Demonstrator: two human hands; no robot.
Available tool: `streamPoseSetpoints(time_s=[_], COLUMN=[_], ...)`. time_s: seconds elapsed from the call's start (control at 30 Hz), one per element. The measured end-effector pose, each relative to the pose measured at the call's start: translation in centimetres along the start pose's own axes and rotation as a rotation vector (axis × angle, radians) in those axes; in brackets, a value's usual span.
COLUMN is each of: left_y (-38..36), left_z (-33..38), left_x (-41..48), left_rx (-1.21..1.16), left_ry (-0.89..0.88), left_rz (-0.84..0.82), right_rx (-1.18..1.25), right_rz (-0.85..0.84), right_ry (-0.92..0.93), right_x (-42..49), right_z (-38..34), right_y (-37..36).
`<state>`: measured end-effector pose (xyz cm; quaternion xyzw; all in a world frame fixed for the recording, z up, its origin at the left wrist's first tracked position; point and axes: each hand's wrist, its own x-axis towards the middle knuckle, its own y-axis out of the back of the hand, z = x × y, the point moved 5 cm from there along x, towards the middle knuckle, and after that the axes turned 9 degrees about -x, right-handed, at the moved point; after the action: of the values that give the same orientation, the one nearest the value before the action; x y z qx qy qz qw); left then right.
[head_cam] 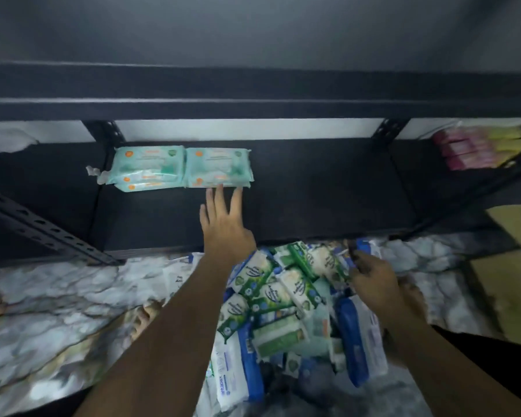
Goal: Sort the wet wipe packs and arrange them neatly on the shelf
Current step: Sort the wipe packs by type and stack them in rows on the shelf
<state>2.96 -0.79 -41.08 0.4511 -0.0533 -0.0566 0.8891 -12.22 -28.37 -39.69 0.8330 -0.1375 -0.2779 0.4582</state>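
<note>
The black shelf (pixel 313 200) is offering open board right of the two mint-green pack stacks (pixel 181 167), which are sitting side by side at the shelf's back left. We are stretching our left hand (pixel 226 233) over the shelf's front edge, fingers straight and spread, tips touching the right stack. Below the shelf, our right hand (pixel 373 281) is gripping a blue-and-white pack (pixel 364 246) atop the floor heap (pixel 283 296).

A white-and-grey marbled floor (pixel 57 296) spreads across the lower view, with a tan box (pixel 503 299) standing at its right edge. Above the floor's far right sits a stack of pink and yellow packets (pixel 481 149), and above its far left a crumpled white cloth (pixel 6 139)
</note>
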Motion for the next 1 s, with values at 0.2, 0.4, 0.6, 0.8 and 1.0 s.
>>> streamPoseSetpoints(time_s=[0.2,0.4,0.6,0.8,1.0], left_y=[-4.4,-6.6,-8.0,-10.5,-11.3], left_z=[0.8,-2.3,-6.3,-8.1,-9.0], left_x=[-10.9,-20.4,-25.2,-25.0,-23.7], left_rx=[-0.083,-0.042,-0.276,-0.306,-0.198], left_ry=[0.176,0.404,0.877,1.082,1.06], left_rz=[-0.196,-0.065,-0.048,-0.113,-0.132], right_rx=[-0.031,-0.022,-0.079,0.019,0.028], right_rz=[-0.255,-0.258,-0.223,-0.168,-0.191], right_ry=[-0.177,-0.191,-0.236,-0.316,-0.311], right_x=[-5.6,-6.9,-5.0,-2.5,-1.3], right_z=[8.6,11.2,13.6,14.7,14.5], right_y=[-2.4,-6.9,-8.9,-10.5,-11.7])
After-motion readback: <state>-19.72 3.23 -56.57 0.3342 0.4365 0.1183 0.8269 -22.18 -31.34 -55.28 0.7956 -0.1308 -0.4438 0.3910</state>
